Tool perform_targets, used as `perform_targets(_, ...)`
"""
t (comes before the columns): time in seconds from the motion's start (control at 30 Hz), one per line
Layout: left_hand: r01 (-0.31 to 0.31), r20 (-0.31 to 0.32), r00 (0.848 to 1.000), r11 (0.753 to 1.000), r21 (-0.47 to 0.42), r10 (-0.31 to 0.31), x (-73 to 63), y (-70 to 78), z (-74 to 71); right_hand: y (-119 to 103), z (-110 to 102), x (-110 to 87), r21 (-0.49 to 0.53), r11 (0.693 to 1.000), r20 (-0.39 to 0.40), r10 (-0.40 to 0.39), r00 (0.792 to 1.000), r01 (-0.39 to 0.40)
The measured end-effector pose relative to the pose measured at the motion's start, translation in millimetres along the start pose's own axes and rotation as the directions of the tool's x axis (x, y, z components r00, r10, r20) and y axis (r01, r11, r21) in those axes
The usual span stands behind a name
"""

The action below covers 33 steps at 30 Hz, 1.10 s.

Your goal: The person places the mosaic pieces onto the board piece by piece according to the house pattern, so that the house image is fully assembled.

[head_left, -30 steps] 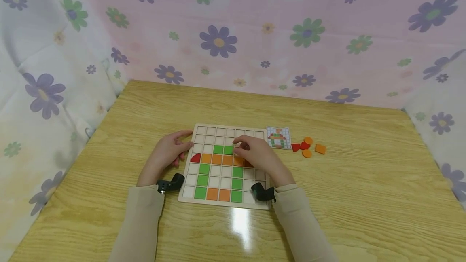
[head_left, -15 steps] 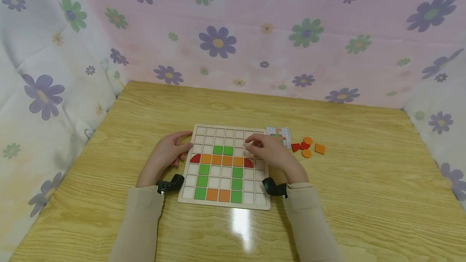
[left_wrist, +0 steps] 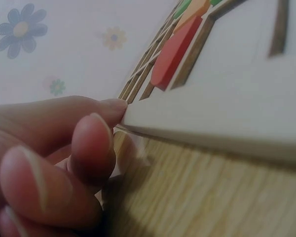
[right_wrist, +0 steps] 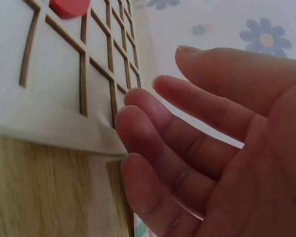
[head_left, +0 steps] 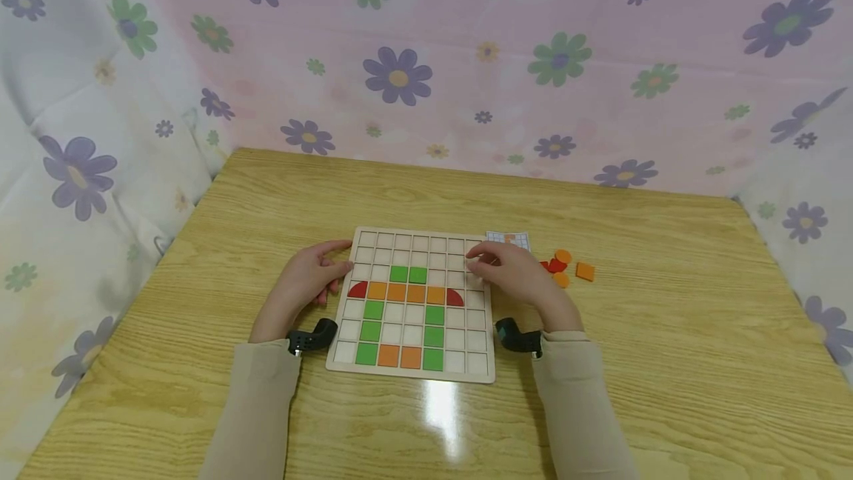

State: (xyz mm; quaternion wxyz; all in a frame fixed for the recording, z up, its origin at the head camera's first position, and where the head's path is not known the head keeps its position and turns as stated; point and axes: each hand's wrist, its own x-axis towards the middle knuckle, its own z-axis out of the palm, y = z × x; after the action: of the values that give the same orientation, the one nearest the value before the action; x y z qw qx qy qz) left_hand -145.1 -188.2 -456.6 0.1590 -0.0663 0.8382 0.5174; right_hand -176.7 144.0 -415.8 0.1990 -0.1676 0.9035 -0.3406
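Note:
A wooden grid board (head_left: pixel 409 372) lies flat on the table with colored pieces in its cells. A row of orange squares (head_left: pixel 396 292) runs between two red quarter-round pieces (head_left: pixel 455 298). Above it sit two green squares (head_left: pixel 417 275); more green and orange squares fill cells below. At the board's left edge rests my left hand (head_left: pixel 303 280), a fingertip touching the rim (left_wrist: pixel 197 121) while the other fingers bend loosely beneath. My right hand (head_left: pixel 516 272) hovers over the right edge, fingers relaxed and apart, holding nothing. In the right wrist view its fingers (right_wrist: pixel 143 128) overlap the board's side.
Beyond the right hand lies a printed pattern card (head_left: pixel 520 238), partly covered by that hand. To its right are loose pieces: red ones (head_left: pixel 557 266), orange rounds (head_left: pixel 563 256) and an orange square (head_left: pixel 585 271). Flowered cloth (head_left: pixel 466 95) hangs behind the table (head_left: pixel 666 317).
My right hand has moved right across the board toward the card, uncovering the right-hand red piece in its cell and covering more of the card. My left hand stays at the edge.

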Motion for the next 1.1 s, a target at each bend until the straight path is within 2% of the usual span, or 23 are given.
perform_targets(0.3, -0.001, 0.0, 1.0, 1.0, -0.003, 0.001, 0.0, 0.4, -0.6, 10, -10, -5.4, 0.004, 1.0, -0.02, 0.022, 1.0, -0.022)
perform_targets(0.6, -0.002, -0.001, 1.0, 1.0, 0.005, 0.002, 0.5, 0.8, -0.2, 28, -24, -12.3, 0.094, 0.995, -0.032, 0.041, 0.999, -0.038)
perform_targets(1.1, -0.01, -0.003, 1.0, 1.0, 0.019, 0.01, 0.2, 0.7, 0.2, 47, -45, -30.2, 0.088, 0.989, -0.102, 0.131, 0.986, -0.122)
